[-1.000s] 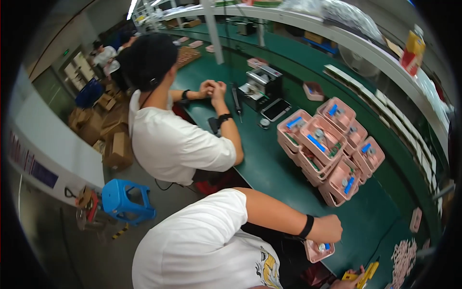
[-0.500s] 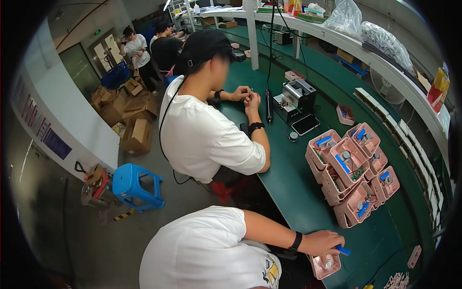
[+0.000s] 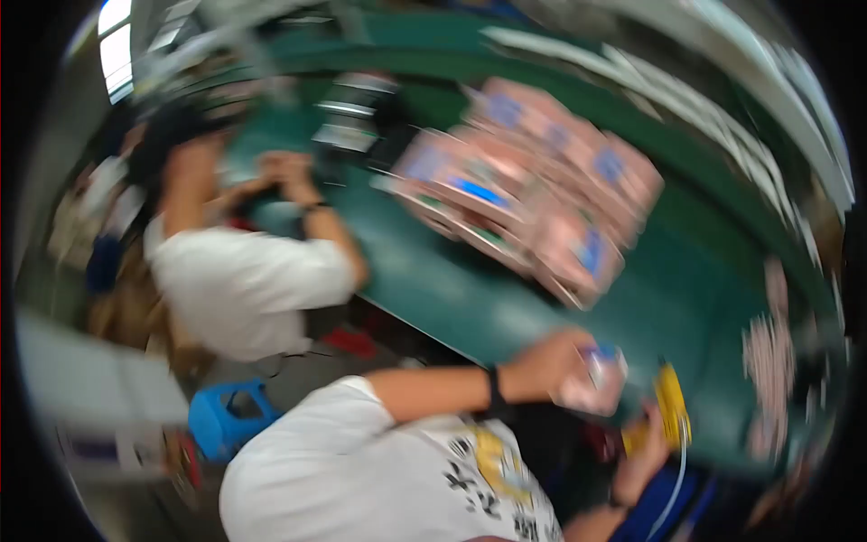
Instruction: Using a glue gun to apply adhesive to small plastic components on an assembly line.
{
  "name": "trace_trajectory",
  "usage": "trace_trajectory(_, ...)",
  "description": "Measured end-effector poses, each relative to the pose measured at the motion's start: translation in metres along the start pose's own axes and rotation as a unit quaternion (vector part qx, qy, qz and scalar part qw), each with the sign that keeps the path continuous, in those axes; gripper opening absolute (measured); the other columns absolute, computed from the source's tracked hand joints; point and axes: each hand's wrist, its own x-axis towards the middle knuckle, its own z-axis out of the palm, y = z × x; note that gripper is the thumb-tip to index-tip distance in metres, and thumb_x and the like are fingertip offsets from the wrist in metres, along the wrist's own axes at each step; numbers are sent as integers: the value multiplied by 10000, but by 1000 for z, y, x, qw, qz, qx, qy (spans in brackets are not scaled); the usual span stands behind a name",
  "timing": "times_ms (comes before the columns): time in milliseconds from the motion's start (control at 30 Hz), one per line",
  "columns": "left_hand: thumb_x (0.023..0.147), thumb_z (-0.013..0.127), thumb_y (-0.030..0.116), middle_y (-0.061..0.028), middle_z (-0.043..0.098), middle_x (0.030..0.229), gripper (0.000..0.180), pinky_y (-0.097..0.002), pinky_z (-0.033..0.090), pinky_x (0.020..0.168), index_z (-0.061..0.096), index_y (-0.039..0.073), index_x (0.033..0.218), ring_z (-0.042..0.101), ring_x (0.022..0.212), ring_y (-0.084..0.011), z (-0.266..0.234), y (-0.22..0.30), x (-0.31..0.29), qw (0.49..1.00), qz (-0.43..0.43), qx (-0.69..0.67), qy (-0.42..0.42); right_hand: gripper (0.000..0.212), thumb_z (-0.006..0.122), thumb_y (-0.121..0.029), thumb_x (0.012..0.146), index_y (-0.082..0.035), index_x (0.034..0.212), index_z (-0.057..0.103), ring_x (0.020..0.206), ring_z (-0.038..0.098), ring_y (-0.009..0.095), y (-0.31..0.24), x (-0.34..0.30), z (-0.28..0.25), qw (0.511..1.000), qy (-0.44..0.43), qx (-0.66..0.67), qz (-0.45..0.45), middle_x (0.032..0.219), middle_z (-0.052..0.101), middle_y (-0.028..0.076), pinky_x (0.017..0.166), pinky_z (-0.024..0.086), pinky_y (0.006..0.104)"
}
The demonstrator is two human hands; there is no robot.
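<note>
The picture is heavily blurred by motion. My left hand (image 3: 551, 361), with a black band at the wrist, reaches across my white printed shirt and grips a small pink tray (image 3: 598, 387) with a blue part in it, at the near edge of the green bench (image 3: 470, 289). Just below it, my right hand (image 3: 643, 456) is closed around a yellow hand tool (image 3: 670, 411) with a thin cable hanging from it. Tray and tool sit close together; whether they touch is unclear.
Several pink trays (image 3: 542, 199) with blue parts are stacked on the bench beyond my hands. A co-worker in a white shirt (image 3: 244, 289) sits at the left with both hands raised over the bench. A blue stool (image 3: 226, 420) stands on the floor.
The view has swung and blurred. The stacked pink trays now sit near the middle. My right hand with the yellow tool has come into view beside the tray in my left hand.
</note>
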Motion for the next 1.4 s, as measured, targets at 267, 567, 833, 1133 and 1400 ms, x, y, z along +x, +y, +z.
trace_trajectory(267, 1054, 625, -38, -171, 615, 1253, 323, -320, 555, 927, 498, 8, 1348, 652, 971, -193, -7, -40, -3, 984, 154, 63, 65, 385, 635, -201, 1102, 31, 1408, 627, 677, 669, 122, -4, 4, -1, 973, -229, 18, 25, 1083, 798, 156, 584, 516, 255)
trace_trajectory(567, 1061, 652, 7, -186, 615, 1227, 305, -369, 571, 920, 513, -14, 1331, 670, 1019, -266, 9, -45, -2, 986, 104, -1, 132, 256, 642, -190, 1097, 16, 1243, 681, 551, 618, 95, -18, 19, 31, 948, -286, -122, 68, 822, 728, 53, 474, 462, 232)
trace_trajectory(833, 1068, 653, 26, -181, 624, 1215, 305, -372, 580, 913, 515, -16, 1337, 682, 1028, -261, 4, -41, 0, 987, 108, 7, 115, 221, 639, -196, 1096, 12, 1159, 684, 499, 592, 99, -24, 24, 36, 940, -298, -120, 111, 692, 642, 1, 450, 456, 244)
trace_trajectory(1133, 1027, 720, 60, -168, 667, 1127, 266, -393, 563, 871, 636, 4, 1273, 671, 990, -316, -6, -5, 5, 987, 89, 108, 79, 260, 626, -184, 1107, 28, 1253, 663, 530, 615, 110, -23, 25, 5, 964, -248, -43, 88, 754, 677, 37, 447, 453, 246)
trace_trajectory(1400, 947, 778, 20, -127, 693, 1066, 236, -392, 512, 793, 725, 18, 1177, 643, 883, -311, -3, -1, 3, 940, 203, 263, 71, 265, 647, -175, 1099, 23, 1275, 658, 519, 573, 92, 1, 24, -10, 973, -203, -85, 68, 758, 673, 31, 449, 440, 242)
